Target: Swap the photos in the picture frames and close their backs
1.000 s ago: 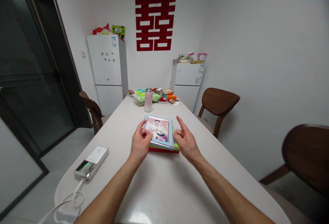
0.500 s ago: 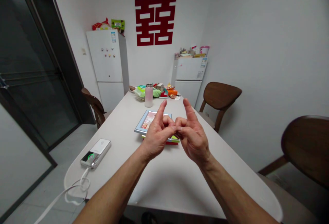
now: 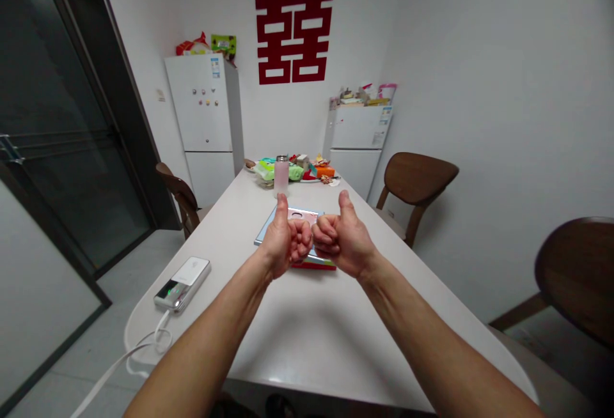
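Note:
My left hand (image 3: 286,239) and my right hand (image 3: 344,237) are raised above the white table (image 3: 307,335), knuckles facing each other and nearly touching. On both, the fingers are curled into a fist and the thumb points up; nothing shows inside either one. Behind them lies a framed picture with a light blue border (image 3: 265,231), partly hidden by my hands. It rests on a red and green item (image 3: 314,266), also mostly covered. A pink bottle with a metal cap (image 3: 281,176) stands upright farther back.
A power bank (image 3: 183,284) with a white cable (image 3: 112,367) lies at the table's left. Packages (image 3: 300,170) crowd the far end. Wooden chairs (image 3: 419,178) flank the table. Two white refrigerators (image 3: 199,108) stand beyond, below a red wall decoration (image 3: 295,25).
Both hands have changed from index fingers pointing out with thumbs and other fingertips meeting to fists with thumbs up. They have drawn slightly apart. The view has shifted a little.

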{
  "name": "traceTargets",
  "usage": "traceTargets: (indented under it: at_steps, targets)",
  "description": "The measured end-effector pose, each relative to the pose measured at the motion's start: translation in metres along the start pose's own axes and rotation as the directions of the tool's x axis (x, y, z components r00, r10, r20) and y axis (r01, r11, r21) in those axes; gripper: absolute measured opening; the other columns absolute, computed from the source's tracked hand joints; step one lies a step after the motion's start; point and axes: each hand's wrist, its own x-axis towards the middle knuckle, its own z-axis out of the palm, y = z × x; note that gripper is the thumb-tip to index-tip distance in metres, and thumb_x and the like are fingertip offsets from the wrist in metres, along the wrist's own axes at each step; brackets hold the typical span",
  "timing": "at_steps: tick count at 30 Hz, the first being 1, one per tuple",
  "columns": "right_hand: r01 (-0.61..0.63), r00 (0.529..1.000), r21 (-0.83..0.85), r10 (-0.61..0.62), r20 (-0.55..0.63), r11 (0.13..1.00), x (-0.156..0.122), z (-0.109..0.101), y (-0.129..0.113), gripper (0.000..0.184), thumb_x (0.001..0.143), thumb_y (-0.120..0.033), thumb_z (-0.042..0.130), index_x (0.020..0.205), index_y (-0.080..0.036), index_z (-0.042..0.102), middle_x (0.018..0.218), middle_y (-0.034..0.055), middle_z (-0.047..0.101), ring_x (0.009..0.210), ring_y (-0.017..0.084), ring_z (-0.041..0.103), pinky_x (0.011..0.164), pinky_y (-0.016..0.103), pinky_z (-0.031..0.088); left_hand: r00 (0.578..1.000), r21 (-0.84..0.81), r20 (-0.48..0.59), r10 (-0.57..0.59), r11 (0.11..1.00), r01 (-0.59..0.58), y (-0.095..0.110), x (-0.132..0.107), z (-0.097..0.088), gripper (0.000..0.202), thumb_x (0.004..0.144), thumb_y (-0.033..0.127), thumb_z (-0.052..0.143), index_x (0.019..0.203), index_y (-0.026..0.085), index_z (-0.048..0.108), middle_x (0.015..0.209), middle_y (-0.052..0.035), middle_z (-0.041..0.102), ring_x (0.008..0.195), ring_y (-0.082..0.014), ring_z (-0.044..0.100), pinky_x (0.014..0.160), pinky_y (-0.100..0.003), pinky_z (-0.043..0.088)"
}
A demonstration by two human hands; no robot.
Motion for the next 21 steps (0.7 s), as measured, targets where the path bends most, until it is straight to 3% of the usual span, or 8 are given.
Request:
traceTargets:
  at_steps: [2, 4, 6, 7, 10, 14, 18, 21]
  targets:
    - [0.028, 0.995, -0.137, -0.04, -0.087, 0.99, 0.006, -0.006, 0.006, 0.061, 0.066, -0.072, 0.015, 0.036, -0.019, 0.024, 0.031, -0.0065, 0.025, 0.026, 0.003, 0.017, 0.031, 0.019, 0.013, 0.982, 0.211, -0.181, 0.058, 0.977, -0.019, -0.004, 0.006, -0.008, 0.073, 0.067, 0.07, -0.005, 0.043, 0.018, 0.04, 0.038, 0.0009, 0.042, 0.029, -0.0065, 0.035, 0.033, -0.02, 0.025]
    - [0.035, 0.955, -0.399, -0.148, -0.256, 0.916, 0.014, -0.024, 0.022, 0.06, 0.067, -0.07, 0.017, 0.036, -0.02, 0.026, 0.032, -0.0052, 0.029, 0.027, 0.005, 0.023, 0.032, 0.021, 0.019, 0.931, 0.347, -0.34, 0.137, 0.938, -0.012, -0.016, 0.014, -0.024, 0.073, 0.072, 0.065, -0.004, 0.052, 0.016, 0.047, 0.05, -0.0027, 0.053, 0.042, -0.0109, 0.048, 0.041, -0.022, 0.035]
    - [-0.072, 0.858, -0.714, -0.322, -0.4, 0.696, 0.023, -0.048, 0.043, 0.058, 0.069, -0.067, 0.023, 0.04, -0.019, 0.038, 0.039, -0.001, 0.042, 0.036, 0.008, 0.038, 0.039, 0.022, 0.03, 0.881, 0.42, -0.429, 0.2, 0.907, -0.001, -0.032, 0.024, -0.044, 0.063, 0.079, 0.058, 0.009, 0.066, 0.015, 0.053, 0.069, -0.0058, 0.059, 0.063, -0.015, 0.056, 0.055, -0.025, 0.041]
    - [-0.108, 0.841, -0.755, -0.345, -0.417, 0.647, 0.027, -0.061, 0.053, 0.054, 0.067, -0.065, 0.031, 0.046, -0.017, 0.046, 0.047, 0.0023, 0.05, 0.045, 0.012, 0.046, 0.045, 0.024, 0.034, 0.857, 0.464, -0.462, 0.229, 0.886, 0.014, -0.04, 0.028, -0.053, 0.054, 0.082, 0.053, 0.019, 0.073, 0.014, 0.054, 0.079, -0.007, 0.06, 0.073, -0.0165, 0.056, 0.062, -0.027, 0.042]
    - [-0.163, 0.818, -0.796, -0.372, -0.439, 0.583, 0.035, -0.09, 0.081, 0.046, 0.062, -0.056, 0.047, 0.074, -0.014, 0.06, 0.08, 0.0104, 0.062, 0.075, 0.021, 0.055, 0.064, 0.027, 0.039, 0.818, 0.571, -0.497, 0.288, 0.819, 0.059, -0.061, 0.037, -0.066, 0.028, 0.083, 0.037, 0.04, 0.094, 0.014, 0.052, 0.099, -0.0066, 0.055, 0.087, -0.0177, 0.053, 0.075, -0.036, 0.042]
    - [-0.238, 0.811, -0.789, -0.33, -0.482, 0.567, 0.041, -0.105, 0.1, 0.06, 0.067, -0.055, 0.041, 0.105, -0.011, 0.053, 0.102, 0.0158, 0.058, 0.092, 0.026, 0.052, 0.075, 0.032, 0.038, 0.812, 0.663, -0.477, 0.336, 0.744, 0.082, -0.075, 0.042, -0.061, 0.027, 0.081, 0.031, 0.047, 0.103, 0.016, 0.049, 0.105, -0.0058, 0.052, 0.091, -0.0188, 0.052, 0.078, -0.04, 0.041]
    - [-0.247, 0.817, -0.782, -0.311, -0.485, 0.573, 0.045, -0.11, 0.102, 0.064, 0.067, -0.056, 0.039, 0.109, -0.009, 0.051, 0.104, 0.0162, 0.057, 0.094, 0.027, 0.052, 0.076, 0.033, 0.038, 0.778, 0.695, -0.514, 0.362, 0.708, 0.129, -0.08, 0.049, -0.064, 0.031, 0.081, 0.029, 0.047, 0.11, 0.017, 0.044, 0.114, -0.007, 0.045, 0.098, -0.0212, 0.048, 0.081, -0.043, 0.04]
    - [-0.204, 0.824, -0.773, -0.321, -0.467, 0.6, 0.047, -0.109, 0.099, 0.057, 0.062, -0.052, 0.048, 0.102, -0.013, 0.057, 0.095, 0.0121, 0.061, 0.087, 0.025, 0.055, 0.072, 0.031, 0.039, 0.799, 0.692, -0.515, 0.31, 0.7, 0.175, -0.085, 0.052, -0.069, 0.027, 0.081, 0.029, 0.047, 0.106, 0.016, 0.047, 0.108, -0.0062, 0.05, 0.091, -0.019, 0.052, 0.076, -0.039, 0.044]
